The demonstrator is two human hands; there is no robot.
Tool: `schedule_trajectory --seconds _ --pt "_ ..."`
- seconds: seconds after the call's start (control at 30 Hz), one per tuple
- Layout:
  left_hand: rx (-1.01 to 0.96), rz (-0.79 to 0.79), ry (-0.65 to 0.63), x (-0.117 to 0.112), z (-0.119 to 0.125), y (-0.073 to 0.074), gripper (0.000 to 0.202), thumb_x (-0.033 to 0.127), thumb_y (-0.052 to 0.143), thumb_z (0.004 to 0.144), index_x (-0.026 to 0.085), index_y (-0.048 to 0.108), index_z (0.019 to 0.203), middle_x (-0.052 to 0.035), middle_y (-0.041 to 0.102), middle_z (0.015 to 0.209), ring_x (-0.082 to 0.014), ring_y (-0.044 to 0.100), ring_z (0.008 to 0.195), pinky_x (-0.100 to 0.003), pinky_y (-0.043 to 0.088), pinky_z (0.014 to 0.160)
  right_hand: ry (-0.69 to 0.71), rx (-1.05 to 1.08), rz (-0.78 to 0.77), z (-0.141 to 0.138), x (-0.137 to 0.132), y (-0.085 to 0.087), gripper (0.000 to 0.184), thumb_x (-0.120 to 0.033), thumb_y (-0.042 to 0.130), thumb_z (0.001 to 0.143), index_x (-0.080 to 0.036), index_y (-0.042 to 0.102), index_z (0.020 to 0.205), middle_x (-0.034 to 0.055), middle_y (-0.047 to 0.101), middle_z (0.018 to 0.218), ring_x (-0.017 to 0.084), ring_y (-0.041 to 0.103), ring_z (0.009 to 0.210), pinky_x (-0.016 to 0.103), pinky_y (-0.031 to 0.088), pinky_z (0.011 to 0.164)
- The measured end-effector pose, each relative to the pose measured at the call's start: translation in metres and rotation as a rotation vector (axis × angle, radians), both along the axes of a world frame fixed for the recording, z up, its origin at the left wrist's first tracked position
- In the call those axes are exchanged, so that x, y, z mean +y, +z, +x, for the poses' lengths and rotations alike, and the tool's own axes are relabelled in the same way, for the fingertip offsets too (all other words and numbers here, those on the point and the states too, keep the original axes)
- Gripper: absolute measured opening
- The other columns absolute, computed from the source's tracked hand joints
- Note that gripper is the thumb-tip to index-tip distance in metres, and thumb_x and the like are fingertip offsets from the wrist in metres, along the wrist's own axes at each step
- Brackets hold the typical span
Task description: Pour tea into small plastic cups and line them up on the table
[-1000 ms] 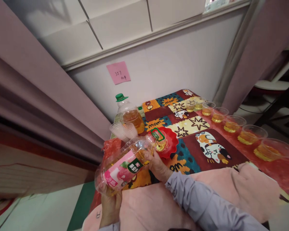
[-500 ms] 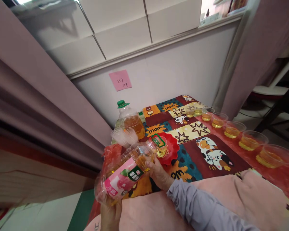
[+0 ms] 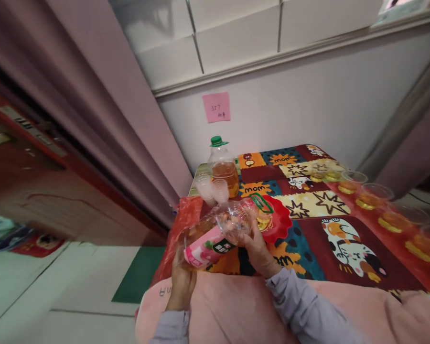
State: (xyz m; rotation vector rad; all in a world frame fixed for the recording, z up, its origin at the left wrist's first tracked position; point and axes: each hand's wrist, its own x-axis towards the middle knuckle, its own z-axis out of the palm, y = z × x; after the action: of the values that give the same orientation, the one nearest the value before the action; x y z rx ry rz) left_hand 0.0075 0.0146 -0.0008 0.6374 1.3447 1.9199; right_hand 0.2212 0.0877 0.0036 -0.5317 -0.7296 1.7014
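A large clear juice bottle (image 3: 205, 249) with a pink label lies tilted in my two hands, its neck toward the right. My left hand (image 3: 182, 273) is wrapped under the bottle's base end. Near the neck, my right hand (image 3: 258, 249) grips it from the side. A green handle ring (image 3: 261, 203) hangs at the bottle's mouth, over a red scalloped tray (image 3: 284, 228). Something yellow shows in the tray below the mouth; I cannot make out whether liquid is flowing. Two stacks of clear plastic cups (image 3: 219, 191) stand just behind the bottle.
A second bottle (image 3: 225, 174) with a green cap stands at the back left. Several cups of yellow juice (image 3: 367, 199) line the table's right side. A patterned mat (image 3: 308, 248) covers the table, with a pink cloth (image 3: 236, 306) along its front. A curtain (image 3: 129, 86) hangs at left.
The view has swung left, so the table sits farther right in it. Both hands still hold the tilted bottle, its neck still over the red tray.
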Motion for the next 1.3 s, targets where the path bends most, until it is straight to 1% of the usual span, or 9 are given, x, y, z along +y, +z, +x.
schedule_trajectory --seconds 0.2,0.3,0.37,0.5,0.6,0.7,0.9,1.13,1.3 --pt "0.027 0.009 0.101 -0.001 -0.003 -0.004 0.07 0.079 0.09 0.086 0.023 0.087 0.127 -0.017 0.086 0.141 -0.0387 0.079 0.137 -0.056 0.058 0.124 0.054 -0.065 0.061 0.001 -0.003 -0.002 0.126 -0.051 0.107 0.078 -0.037 0.036 0.181 0.0136 0.077 0.156 0.041 0.076 0.146 0.067 0.056 0.13" --pt "0.099 0.052 0.215 -0.004 -0.012 0.013 0.078 0.092 0.073 0.094 0.023 0.083 0.13 -0.0173 0.082 0.145 -0.0388 0.074 0.146 -0.061 0.049 0.132 0.057 -0.093 0.086 0.001 -0.004 -0.004 0.134 -0.055 0.107 0.078 -0.038 0.028 0.185 0.0142 0.077 0.156 0.041 0.078 0.142 0.068 0.058 0.127" --pt "0.205 0.094 0.235 -0.007 -0.019 0.033 0.085 0.088 0.088 0.083 0.025 0.08 0.139 -0.0161 0.076 0.159 -0.0395 0.064 0.158 -0.057 0.041 0.139 0.075 -0.135 0.1 0.003 -0.004 -0.004 0.138 -0.055 0.107 0.078 -0.039 0.024 0.187 0.0143 0.077 0.157 0.041 0.078 0.141 0.067 0.059 0.125" --pt "0.785 0.059 -0.198 -0.002 -0.021 0.077 0.137 0.082 0.108 0.055 0.026 0.062 0.172 -0.0228 0.055 0.183 -0.0509 0.044 0.174 -0.065 0.031 0.144 0.125 -0.174 0.125 0.003 -0.006 0.006 0.146 -0.052 0.11 0.075 -0.041 0.018 0.188 0.0148 0.076 0.159 0.041 0.077 0.145 0.064 0.059 0.126" --pt "1.036 -0.072 -0.422 0.012 -0.016 0.092 0.152 0.068 0.116 0.046 0.027 0.055 0.179 -0.0241 0.05 0.187 -0.0556 0.044 0.173 -0.072 0.032 0.142 0.109 -0.153 0.126 -0.003 -0.012 0.022 0.146 -0.052 0.111 0.075 -0.041 0.019 0.187 0.0152 0.074 0.161 0.041 0.075 0.147 0.065 0.057 0.129" --pt "1.143 -0.137 -0.457 0.023 -0.015 0.092 0.135 0.061 0.111 0.061 0.026 0.055 0.179 -0.0234 0.055 0.183 -0.0528 0.054 0.167 -0.071 0.038 0.139 0.14 -0.141 0.16 -0.005 -0.014 0.034 0.138 -0.053 0.11 0.079 -0.042 0.022 0.184 0.0154 0.071 0.163 0.04 0.076 0.145 0.067 0.058 0.127" --pt "1.14 -0.097 -0.387 0.027 -0.032 0.078 0.131 0.066 0.11 0.057 0.028 0.062 0.173 -0.0198 0.065 0.176 -0.0512 0.062 0.161 -0.065 0.046 0.135 0.242 -0.379 0.316 0.03 -0.001 0.035 0.12 -0.052 0.111 0.078 -0.034 0.046 0.177 0.0201 0.06 0.178 0.045 0.069 0.155 0.072 0.056 0.128" --pt "1.212 -0.087 -0.35 0.024 -0.034 0.07 0.133 0.07 0.108 0.058 0.027 0.061 0.175 -0.0204 0.066 0.174 -0.0524 0.064 0.159 -0.067 0.049 0.132 -0.338 -1.066 0.584 0.113 0.054 0.034 0.07 -0.057 0.097 0.091 -0.028 0.077 0.151 0.0183 0.078 0.154 0.045 0.072 0.146 0.071 0.052 0.131" --pt "1.19 -0.091 -0.334 0.023 -0.036 0.07 0.132 0.071 0.108 0.057 0.026 0.063 0.172 -0.0202 0.068 0.172 -0.0543 0.065 0.157 -0.069 0.05 0.131 -0.32 -1.53 0.68 0.133 0.088 0.039 0.075 -0.062 0.09 0.093 -0.021 0.074 0.153 0.0235 0.078 0.154 0.047 0.074 0.144 0.066 0.059 0.122"
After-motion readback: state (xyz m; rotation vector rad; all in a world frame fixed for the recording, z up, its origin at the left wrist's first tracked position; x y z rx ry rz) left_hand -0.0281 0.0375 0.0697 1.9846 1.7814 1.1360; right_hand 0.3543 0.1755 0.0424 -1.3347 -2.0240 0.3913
